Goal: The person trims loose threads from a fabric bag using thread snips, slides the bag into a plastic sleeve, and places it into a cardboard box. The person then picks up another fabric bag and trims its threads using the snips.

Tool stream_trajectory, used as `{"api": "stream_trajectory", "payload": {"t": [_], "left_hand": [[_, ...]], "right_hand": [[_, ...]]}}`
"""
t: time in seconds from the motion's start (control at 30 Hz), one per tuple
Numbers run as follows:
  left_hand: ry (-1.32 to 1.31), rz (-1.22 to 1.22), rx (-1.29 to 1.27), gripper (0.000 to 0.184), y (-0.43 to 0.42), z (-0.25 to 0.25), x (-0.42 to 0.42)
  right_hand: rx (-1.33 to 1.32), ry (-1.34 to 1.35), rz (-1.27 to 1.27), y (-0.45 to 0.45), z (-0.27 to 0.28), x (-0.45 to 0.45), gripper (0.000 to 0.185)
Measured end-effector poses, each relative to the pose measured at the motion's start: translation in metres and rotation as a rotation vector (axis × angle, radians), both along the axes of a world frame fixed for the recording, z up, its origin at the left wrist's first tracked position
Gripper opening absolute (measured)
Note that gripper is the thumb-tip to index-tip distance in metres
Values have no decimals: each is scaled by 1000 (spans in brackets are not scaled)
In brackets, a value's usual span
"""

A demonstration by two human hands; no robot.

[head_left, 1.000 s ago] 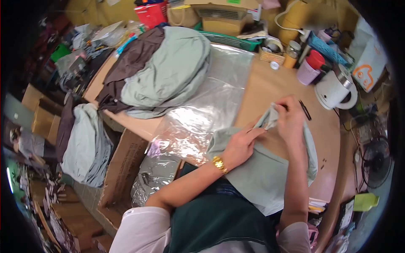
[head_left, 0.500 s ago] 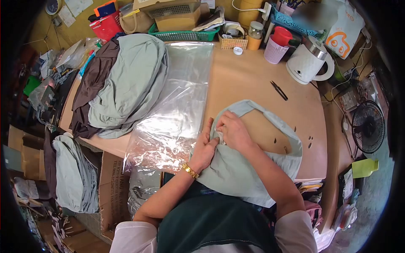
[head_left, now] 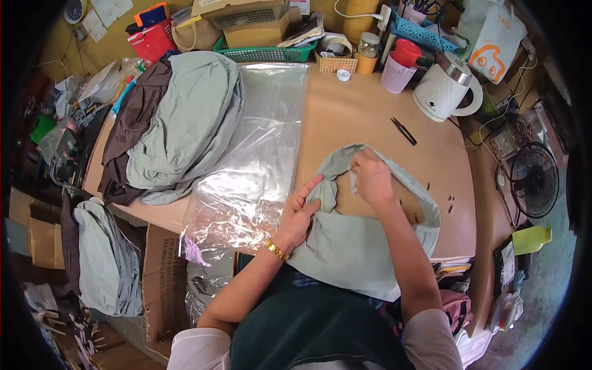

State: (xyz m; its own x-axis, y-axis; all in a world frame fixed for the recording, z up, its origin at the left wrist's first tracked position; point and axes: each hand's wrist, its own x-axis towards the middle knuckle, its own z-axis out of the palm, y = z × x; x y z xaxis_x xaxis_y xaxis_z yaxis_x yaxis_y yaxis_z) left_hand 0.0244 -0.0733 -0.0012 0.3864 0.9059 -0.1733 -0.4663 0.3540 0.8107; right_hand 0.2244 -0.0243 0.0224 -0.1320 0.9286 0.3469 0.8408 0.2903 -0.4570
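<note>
A pale grey-green garment (head_left: 351, 246) lies across the table's front edge and my lap, its wide banded opening spread in a loop. Near the left end of that opening a short zip (head_left: 322, 198) shows in the cloth. My left hand (head_left: 296, 217) grips the garment beside the zip, thumb on top and fingers along the outer side. Inside the loop, close to the far band, my right hand (head_left: 372, 177) is closed in a pinch. A bit of pale cloth shows at its fingertips; whether it joins the garment is hard to see.
Thread snips (head_left: 404, 131) lie beyond the garment, with small dark bits to the right. Left of it are a clear plastic sheet (head_left: 259, 154) and piled garments (head_left: 185, 117). A white kettle (head_left: 439, 89), cups and baskets line the back. A fan (head_left: 534, 180) stands at right.
My right hand has moved away from the zip, to the right and slightly farther back, uncovering the zip. My left hand keeps its grip at nearly the same place.
</note>
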Motion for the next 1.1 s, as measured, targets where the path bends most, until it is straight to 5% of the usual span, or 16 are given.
{"api": "stream_trajectory", "payload": {"t": [0.07, 0.17, 0.23, 0.43, 0.67, 0.73, 0.77, 0.83, 0.87, 0.93, 1.1], "left_hand": [[-115, 63, -81, 53, -4, 6, 1], [-173, 35, -105, 54, -2, 5, 0], [-192, 36, -122, 56, -1, 6, 0], [-122, 54, -74, 65, 0, -4, -2], [-29, 93, 1, 66, -4, 2, 0], [-39, 68, 4, 66, -5, 4, 0], [-49, 44, 7, 65, -5, 3, -1], [139, 32, 75, 65, -6, -1, -7], [233, 22, 110, 65, -7, -1, -7], [392, 53, 218, 65, -9, 1, -5], [521, 257, 639, 67, -13, 0, 5]], "right_hand": [[-46, -88, -33, -13, 16, -1, 13], [294, -246, -17, -27, 30, -13, 15], [199, 148, 142, -33, 31, -25, 17], [24, 273, 149, -38, 3, -50, 10], [289, 3, 130, -36, 1, -55, 8], [64, 474, 24, -34, -10, -49, 9], [63, 472, 26, -34, -10, -38, 9], [-440, 931, -78, -35, 10, -23, 5], [-442, 930, -80, -38, 12, -24, 5], [-176, 508, 95, -47, 14, -31, 7], [-140, 309, 64, -51, 20, -44, 8]]}}
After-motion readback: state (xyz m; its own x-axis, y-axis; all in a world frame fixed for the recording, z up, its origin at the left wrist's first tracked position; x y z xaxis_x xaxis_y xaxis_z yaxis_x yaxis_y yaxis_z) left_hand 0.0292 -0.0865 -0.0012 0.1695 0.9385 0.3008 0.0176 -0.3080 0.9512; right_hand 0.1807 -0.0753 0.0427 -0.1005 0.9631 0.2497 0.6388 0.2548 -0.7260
